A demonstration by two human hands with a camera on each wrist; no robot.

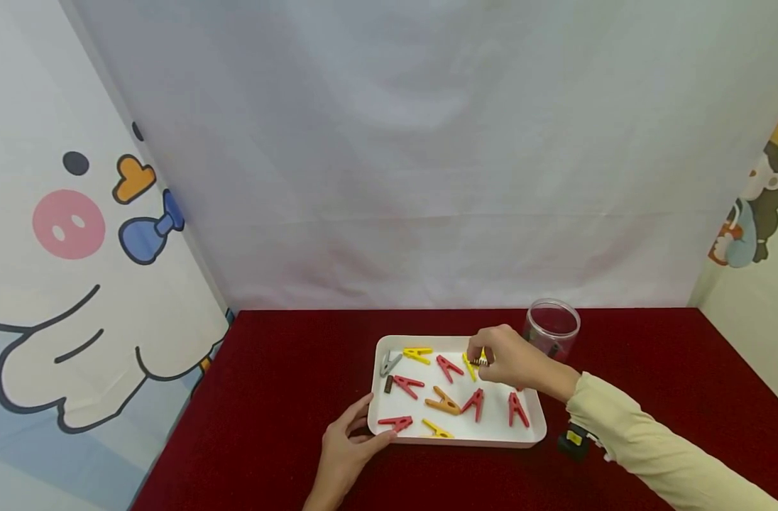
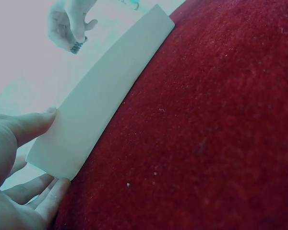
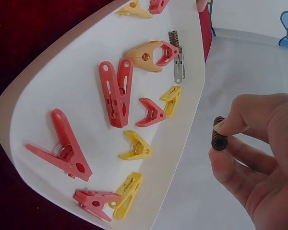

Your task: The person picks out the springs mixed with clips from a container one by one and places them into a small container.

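Observation:
My right hand (image 1: pixel 507 358) pinches a small dark brown coil spring (image 3: pixel 219 134) between thumb and fingers, above the back right part of a white tray (image 1: pixel 459 442). My left hand (image 1: pixel 347 447) holds the tray's front left corner, its thumb at the front rim and its fingers along the side. In the tray lie several red clips (image 1: pixel 517 410), several yellow clips (image 1: pixel 417 353), an orange clip (image 1: pixel 443 402) and a grey clip (image 1: pixel 391 364). Another brown spring (image 1: pixel 388 385) lies near the tray's left wall.
A clear round jar (image 1: pixel 553 319) with dark pieces inside stands behind the tray's right end, partly hidden by the right hand. A black device (image 1: pixel 574 440) is at the right wrist. Dark red cloth (image 1: pixel 287 369) covers the table, with white curtains behind.

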